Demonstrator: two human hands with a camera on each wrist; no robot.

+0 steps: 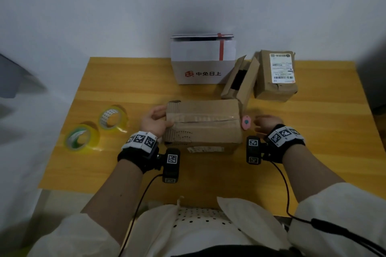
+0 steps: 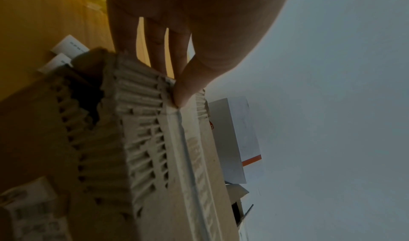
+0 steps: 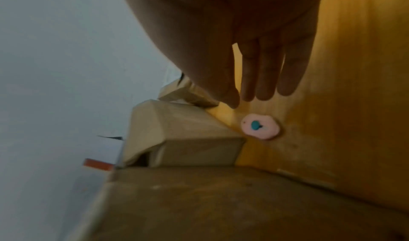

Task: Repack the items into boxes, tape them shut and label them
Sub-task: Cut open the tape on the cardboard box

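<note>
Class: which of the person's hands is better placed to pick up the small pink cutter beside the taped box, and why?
Right. The right hand hovers open just beside the small pink cutter, while the left hand grips the far end of the worn brown cardboard box.

Rough torn corrugated cardboard box (image 1: 203, 123) with glossy clear tape, on a smooth yellow wood-grain table (image 1: 125, 169).

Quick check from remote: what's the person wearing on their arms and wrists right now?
Both forearms are bare, with cream sleeves pushed up to the elbows. Each wrist has a black strap ringed with white square-code tags: left hand, right hand. A small black camera block with its own code tags sits at each wrist, trailing a thin black cable.
</note>
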